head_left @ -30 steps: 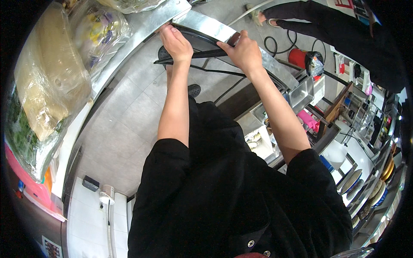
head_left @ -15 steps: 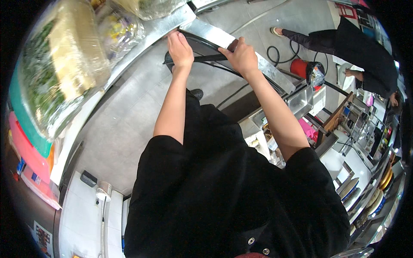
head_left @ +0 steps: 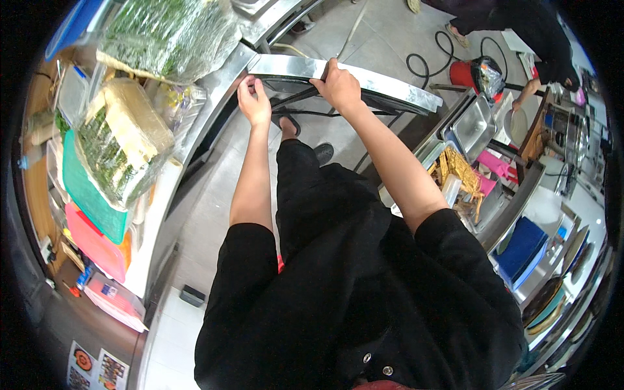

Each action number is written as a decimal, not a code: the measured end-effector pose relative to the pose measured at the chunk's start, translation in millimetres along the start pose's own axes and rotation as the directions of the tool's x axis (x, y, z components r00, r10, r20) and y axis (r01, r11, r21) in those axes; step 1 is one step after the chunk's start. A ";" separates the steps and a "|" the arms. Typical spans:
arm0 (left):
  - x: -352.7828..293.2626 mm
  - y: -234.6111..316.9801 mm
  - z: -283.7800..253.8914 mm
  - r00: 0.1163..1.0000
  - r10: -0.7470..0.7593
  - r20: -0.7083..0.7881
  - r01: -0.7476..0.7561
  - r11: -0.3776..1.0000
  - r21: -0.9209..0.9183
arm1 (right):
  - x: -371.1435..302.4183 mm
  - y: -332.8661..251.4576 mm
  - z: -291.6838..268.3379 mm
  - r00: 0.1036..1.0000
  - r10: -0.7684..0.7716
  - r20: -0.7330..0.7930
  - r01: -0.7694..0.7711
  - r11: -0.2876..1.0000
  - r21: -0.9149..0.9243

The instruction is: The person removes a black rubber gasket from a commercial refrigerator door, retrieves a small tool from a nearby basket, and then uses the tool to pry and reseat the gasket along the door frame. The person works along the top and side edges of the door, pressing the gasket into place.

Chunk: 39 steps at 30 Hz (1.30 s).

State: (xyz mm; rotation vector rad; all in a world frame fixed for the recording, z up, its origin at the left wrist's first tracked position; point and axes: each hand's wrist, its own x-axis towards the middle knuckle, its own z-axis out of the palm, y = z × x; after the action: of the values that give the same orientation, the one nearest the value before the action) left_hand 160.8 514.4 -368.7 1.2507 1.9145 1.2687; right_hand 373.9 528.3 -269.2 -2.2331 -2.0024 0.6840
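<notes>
A long stainless steel panel (head_left: 383,84) with a dark underside, which looks like an open cabinet door, juts out from the counter. My right hand (head_left: 340,88) is closed over its upper edge, the thumb on the near side. My left hand (head_left: 254,103) is at the panel's inner end, beside the metal counter edge (head_left: 227,88). Its fingers are slightly bent and apart, and nothing shows between them. Black strips (head_left: 289,99) run along and below the panel between my hands, partly hidden by it.
Wrapped leafy greens (head_left: 172,36), a teal board (head_left: 91,188) and a pink board (head_left: 94,240) lie on the left counter. At right are a steel pan (head_left: 474,127), a red bucket (head_left: 462,73), a black hose (head_left: 419,68) on the floor, and another person (head_left: 533,29).
The view has shifted, showing more of the left counter. The black strip that stretched between my hands now sits closer to the panel. My left hand's fingers have loosened.
</notes>
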 end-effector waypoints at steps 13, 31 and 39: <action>-63.7 6.8 -49.8 0.878 -0.125 0.461 0.046 0.983 0.179 | -239.7 76.1 -29.6 0.987 0.119 -0.110 -0.025 0.783 0.622; -119.1 53.8 -104.6 0.477 0.068 0.876 -0.602 0.752 0.269 | -329.8 42.6 -41.9 0.837 0.518 0.176 -0.204 -0.004 0.979; -92.0 56.1 -79.6 0.101 -0.124 0.987 -0.460 0.874 0.157 | -405.0 20.3 -7.9 0.495 0.816 0.298 -0.073 -0.303 0.950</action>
State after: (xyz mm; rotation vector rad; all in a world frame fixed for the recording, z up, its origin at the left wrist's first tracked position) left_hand 160.4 405.9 -290.1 1.8866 0.9161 -0.2393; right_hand 373.5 139.0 -155.6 -1.6111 0.2955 0.8844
